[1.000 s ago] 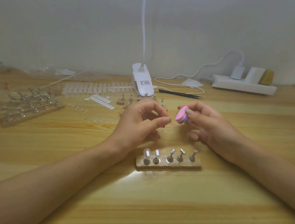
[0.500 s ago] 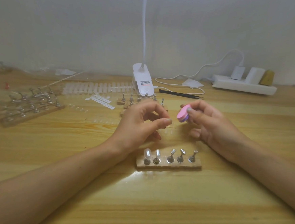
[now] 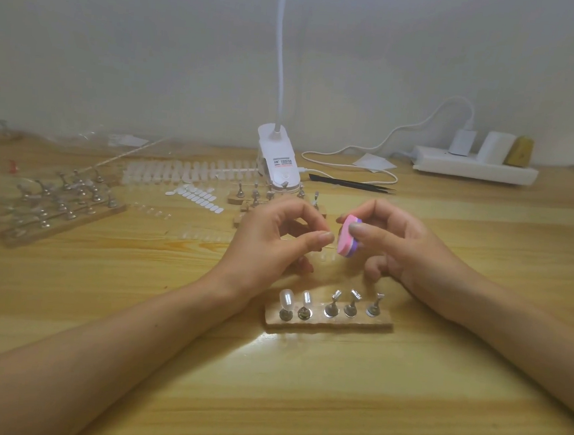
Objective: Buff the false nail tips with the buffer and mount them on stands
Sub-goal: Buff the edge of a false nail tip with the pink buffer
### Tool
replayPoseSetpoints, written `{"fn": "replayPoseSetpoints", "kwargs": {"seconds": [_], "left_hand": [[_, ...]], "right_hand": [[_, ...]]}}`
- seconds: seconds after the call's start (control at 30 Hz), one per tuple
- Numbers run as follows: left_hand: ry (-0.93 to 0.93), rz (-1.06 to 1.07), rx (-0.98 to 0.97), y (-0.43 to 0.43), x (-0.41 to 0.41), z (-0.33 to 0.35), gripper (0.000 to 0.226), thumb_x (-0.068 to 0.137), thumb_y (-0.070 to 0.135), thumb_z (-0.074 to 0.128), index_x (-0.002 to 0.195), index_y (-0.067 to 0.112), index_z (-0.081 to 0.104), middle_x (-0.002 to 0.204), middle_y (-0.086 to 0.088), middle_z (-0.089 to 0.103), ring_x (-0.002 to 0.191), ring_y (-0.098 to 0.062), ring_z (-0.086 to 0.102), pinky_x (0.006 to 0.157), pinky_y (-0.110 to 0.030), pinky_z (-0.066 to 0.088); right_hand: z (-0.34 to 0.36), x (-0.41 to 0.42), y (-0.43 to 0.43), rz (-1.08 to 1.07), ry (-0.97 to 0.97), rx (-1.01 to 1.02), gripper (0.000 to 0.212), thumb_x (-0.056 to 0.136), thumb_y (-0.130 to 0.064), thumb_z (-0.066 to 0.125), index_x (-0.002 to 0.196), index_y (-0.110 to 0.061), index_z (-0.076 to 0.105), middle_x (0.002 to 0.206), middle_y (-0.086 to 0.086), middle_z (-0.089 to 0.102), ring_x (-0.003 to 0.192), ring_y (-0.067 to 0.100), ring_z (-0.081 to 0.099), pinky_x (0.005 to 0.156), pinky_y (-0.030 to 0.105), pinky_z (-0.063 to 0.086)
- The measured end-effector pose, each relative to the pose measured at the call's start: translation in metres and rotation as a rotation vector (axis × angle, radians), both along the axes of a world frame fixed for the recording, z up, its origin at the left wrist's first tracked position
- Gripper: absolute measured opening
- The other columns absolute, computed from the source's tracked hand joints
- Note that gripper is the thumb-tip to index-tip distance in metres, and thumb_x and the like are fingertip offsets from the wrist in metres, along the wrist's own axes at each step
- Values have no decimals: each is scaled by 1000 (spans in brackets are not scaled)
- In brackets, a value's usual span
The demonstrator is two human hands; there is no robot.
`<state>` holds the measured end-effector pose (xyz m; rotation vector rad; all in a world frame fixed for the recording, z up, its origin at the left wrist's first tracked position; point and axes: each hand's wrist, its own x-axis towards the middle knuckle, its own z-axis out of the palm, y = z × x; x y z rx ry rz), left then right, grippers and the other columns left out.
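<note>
My right hand [image 3: 406, 250] grips a small pink and purple buffer [image 3: 347, 236] between thumb and fingers. My left hand [image 3: 273, 240] pinches thumb to forefinger right beside the buffer; a clear nail tip between them is too small to make out. Below both hands a wooden base [image 3: 329, 318] carries a row of metal stands. The two leftmost stands hold clear nail tips [image 3: 286, 299]; the three to the right are bare.
Strips of clear nail tips [image 3: 186, 175] and loose white tips [image 3: 198, 198] lie at the back left. A second base of stands [image 3: 56, 206] sits far left. A white clip lamp [image 3: 278, 163], black tweezers [image 3: 350, 184] and a power strip [image 3: 475, 168] stand behind.
My right hand has tilted the buffer and brought it slightly lower and closer to my left fingertips. My left hand has stayed nearly in place.
</note>
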<state>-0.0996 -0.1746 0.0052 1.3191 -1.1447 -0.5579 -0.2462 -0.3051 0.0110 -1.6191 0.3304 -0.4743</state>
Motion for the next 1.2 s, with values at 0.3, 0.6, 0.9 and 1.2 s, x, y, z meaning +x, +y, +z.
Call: {"fn": "replayPoseSetpoints", "kwargs": {"seconds": [0.3, 0.6, 0.9, 1.2], "left_hand": [[-4, -23, -1, 0, 0, 0, 10, 85, 5, 73, 78, 3, 66, 89, -7, 59, 72, -11, 61, 56, -28, 53], [19, -27, 2, 0, 1, 0, 10, 85, 5, 72, 77, 6, 65, 86, -5, 59, 71, -11, 61, 56, -26, 52], [50, -18, 17, 0, 1, 1, 10, 84, 5, 73, 76, 9, 66, 83, -5, 61, 70, -10, 61, 55, -25, 52], [62, -23, 3, 2, -1, 2, 8, 85, 3, 71, 79, 6, 66, 82, -4, 63, 71, -9, 61, 56, -21, 51]], "right_hand": [[0, 1, 4, -4, 17, -66, 18, 86, -27, 66, 95, -13, 58, 83, 3, 69, 72, 14, 60, 48, 23, 47], [0, 2, 2, -52, 0, -17, 23, 84, -29, 66, 97, -12, 58, 80, 1, 71, 71, 12, 60, 47, 21, 47], [1, 2, 2, -80, -5, -2, 25, 81, -30, 70, 93, -12, 58, 84, 6, 74, 68, 12, 62, 47, 20, 46], [6, 0, 1, 6, 45, 46, 23, 80, -27, 69, 92, -11, 58, 83, 5, 71, 70, 16, 59, 48, 20, 47]]}}
